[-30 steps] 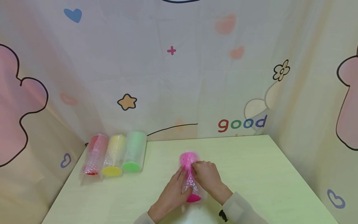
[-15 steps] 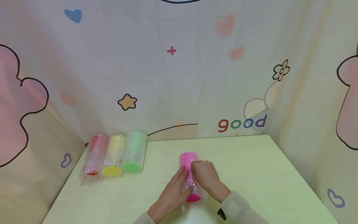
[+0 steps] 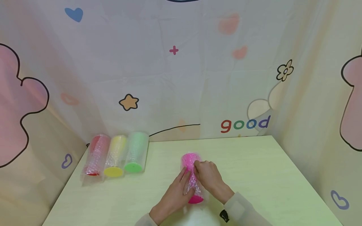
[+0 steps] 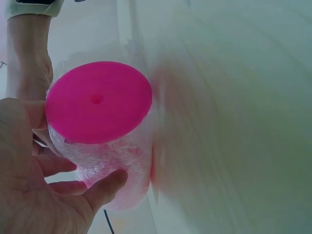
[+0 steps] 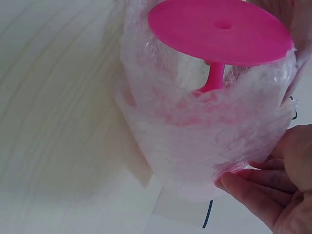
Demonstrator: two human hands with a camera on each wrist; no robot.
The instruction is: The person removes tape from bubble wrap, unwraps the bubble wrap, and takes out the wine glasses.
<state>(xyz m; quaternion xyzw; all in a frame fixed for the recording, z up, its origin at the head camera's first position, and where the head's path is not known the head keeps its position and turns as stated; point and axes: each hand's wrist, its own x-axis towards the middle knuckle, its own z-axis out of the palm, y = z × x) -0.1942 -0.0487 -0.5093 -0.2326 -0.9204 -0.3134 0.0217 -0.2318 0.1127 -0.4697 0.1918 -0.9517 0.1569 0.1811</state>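
pink wrapped item stays put, left grip spread against it, right grip pinching its bubble wrap.

"What lay at the far left of the pale table?"

"A red bundle, then a yellow bundle, then a green bundle rightmost, side by side, all bubble-wrapped. The yellow one's disc faced the near side."

"And beyond the far edge?"

"A printed cloth hung there. It had an orange star left of centre, a blue heart high on the left and a small pink cross farther right."

"Anything lower on its right half?"

"The word 'good' in coloured letters, with an outlined flower above and to its right."
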